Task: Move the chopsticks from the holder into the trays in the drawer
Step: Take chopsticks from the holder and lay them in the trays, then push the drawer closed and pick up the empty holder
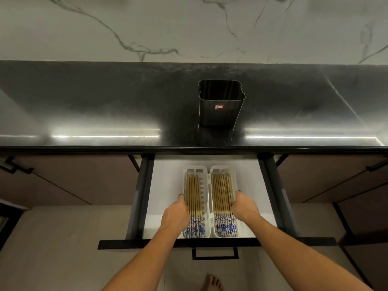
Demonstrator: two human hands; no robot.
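Two white slotted trays lie side by side in the open drawer [168,185]. The left tray [204,185] and the right tray [212,185] each hold several wooden chopsticks with blue-and-white patterned ends, one bundle [194,196] per tray, the other [222,194] on the right. My left hand [176,215] grips the outer left edge of the left tray. My right hand [244,206] grips the outer right edge of the right tray. The black square holder [220,110] stands on the dark counter above the drawer, and no chopsticks show in it.
The dark glossy countertop [105,114] runs across the view below a marble wall. Brown cabinet doors with black handles flank the drawer. The drawer's black front with its handle [215,254] is nearest me. A bare foot [212,283] stands on the floor below.
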